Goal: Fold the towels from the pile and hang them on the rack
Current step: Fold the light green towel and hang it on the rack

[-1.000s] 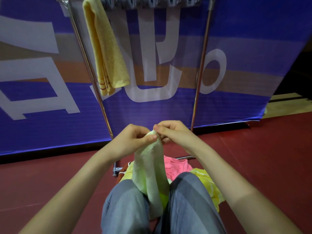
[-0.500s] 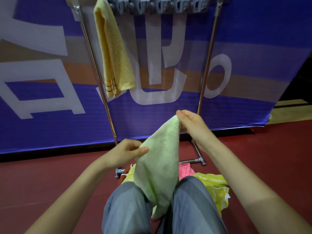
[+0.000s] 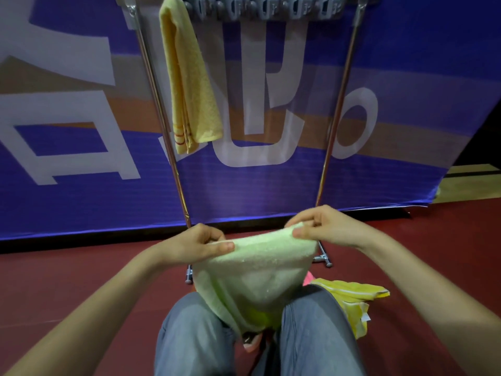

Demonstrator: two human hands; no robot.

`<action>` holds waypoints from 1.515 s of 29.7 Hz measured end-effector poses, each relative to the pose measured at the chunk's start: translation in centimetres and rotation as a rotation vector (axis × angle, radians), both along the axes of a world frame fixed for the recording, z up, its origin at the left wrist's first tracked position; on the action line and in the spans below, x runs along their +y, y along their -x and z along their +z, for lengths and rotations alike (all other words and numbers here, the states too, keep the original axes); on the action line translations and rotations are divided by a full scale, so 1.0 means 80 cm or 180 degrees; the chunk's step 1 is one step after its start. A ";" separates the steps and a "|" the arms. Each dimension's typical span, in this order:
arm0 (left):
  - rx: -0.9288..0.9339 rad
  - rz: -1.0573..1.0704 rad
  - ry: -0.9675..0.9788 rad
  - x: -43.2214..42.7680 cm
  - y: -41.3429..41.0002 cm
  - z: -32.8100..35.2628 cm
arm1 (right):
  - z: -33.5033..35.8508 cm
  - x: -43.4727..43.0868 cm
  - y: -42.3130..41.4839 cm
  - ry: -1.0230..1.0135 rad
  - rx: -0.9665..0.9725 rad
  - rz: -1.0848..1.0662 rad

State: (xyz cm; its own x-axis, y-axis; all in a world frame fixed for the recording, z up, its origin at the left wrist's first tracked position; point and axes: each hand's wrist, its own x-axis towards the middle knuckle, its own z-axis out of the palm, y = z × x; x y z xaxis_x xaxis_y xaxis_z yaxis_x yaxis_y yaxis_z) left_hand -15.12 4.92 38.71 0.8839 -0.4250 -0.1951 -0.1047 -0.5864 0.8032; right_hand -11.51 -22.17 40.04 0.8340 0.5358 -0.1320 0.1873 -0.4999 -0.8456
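Two bare hands hold one pale green towel (image 3: 260, 270) stretched between them above the person's knees. At the left, a blue banner (image 3: 81, 202) with large white letters stands along the far edge of the red floor (image 3: 67, 280). In front of it rises the rack (image 3: 160, 118), its left pole slanting up to a top bar lined with grey clips (image 3: 267, 10). A folded yellow towel (image 3: 189, 85) hangs from that bar just beside the left pole, striped end down. Below it the left hand (image 3: 200, 246) grips the green towel's top left corner, its fingers (image 3: 208, 234) curled behind the cloth and the thumb pressed on the front. The towel's upper edge rises to the right. The rest hangs in a fold between the grey trouser legs (image 3: 195, 335). The right hand (image 3: 325, 227) pinches the top right corner, thumb in front and fingers (image 3: 311, 215) curled behind, slightly higher than the left. Behind that hand the rack's right pole (image 3: 339, 112) comes down to a foot (image 3: 324, 258) on the floor. Farther right, on the floor beside the right knee, lies the pile (image 3: 352, 290). In it are a bright yellow towel (image 3: 352, 316) with a pale stripe and a pink towel (image 3: 307, 279) showing at the green towel's right edge.
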 end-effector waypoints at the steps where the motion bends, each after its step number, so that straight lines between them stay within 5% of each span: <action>1: 0.0114 -0.0141 -0.0048 0.001 0.001 0.000 | 0.000 -0.003 -0.002 0.0148 -0.0094 0.0023; 7: 0.0736 -0.0391 -0.0473 0.014 -0.001 -0.020 | 0.032 -0.006 -0.015 -0.0036 -0.0682 -0.0347; 19: 0.0230 0.0550 -0.0400 0.071 -0.004 -0.021 | 0.060 -0.082 -0.068 -0.0190 -0.1365 -0.1571; 30: -0.0116 0.1698 0.1014 0.028 0.001 -0.004 | 0.038 -0.097 -0.058 -0.0462 -0.0887 -0.2024; 45: 0.0096 0.1387 0.1449 -0.086 0.008 -0.015 | -0.021 0.054 0.020 -0.1159 0.0127 -0.1248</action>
State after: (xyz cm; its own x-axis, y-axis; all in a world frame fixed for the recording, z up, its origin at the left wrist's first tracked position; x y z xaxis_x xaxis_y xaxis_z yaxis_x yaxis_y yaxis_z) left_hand -15.79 -1.95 37.50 0.9916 -0.0735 -0.1068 0.0932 -0.1688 0.9812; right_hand -13.13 -17.85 38.33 0.9789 0.2021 -0.0313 0.0097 -0.1989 -0.9800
